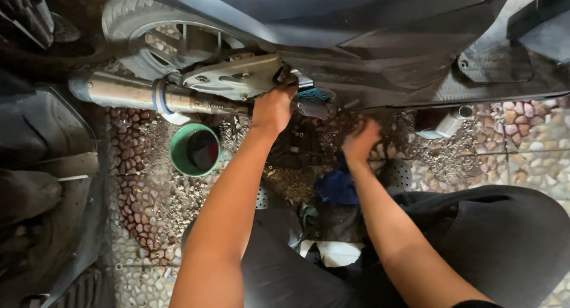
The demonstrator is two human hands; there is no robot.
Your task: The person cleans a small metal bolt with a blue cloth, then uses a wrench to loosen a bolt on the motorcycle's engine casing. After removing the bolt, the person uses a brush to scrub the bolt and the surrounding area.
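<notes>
- Left hand (pixel 274 108) reaches forward, arm straight, fingers clamped on the scooter's lower engine edge (pixel 285 76), just right of the exhaust pipe (pixel 148 95).
- Right hand (pixel 360 140) hovers lower, blurred; its grip cannot be told, blue rag (pixel 337 186) beneath the wrist.

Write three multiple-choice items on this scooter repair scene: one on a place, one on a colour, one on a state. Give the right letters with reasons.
1. Where does the round tub stand?
A. on the pebbled ground below the exhaust pipe
B. on the person's lap
C. on top of the rear wheel

2. What colour is the rag lying below the right hand?
A. red
B. blue
C. yellow

3. What is the left hand doing?
A. resting flat on the ground
B. holding the tub
C. reaching up against the scooter's underside, fingers curled at the metal bracket

Answers: 1 A, the green tub sits on the stones just under the pipe. 2 B, the cloth by the right wrist is blue. 3 C, the left hand is raised to the bracket's edge.
</notes>
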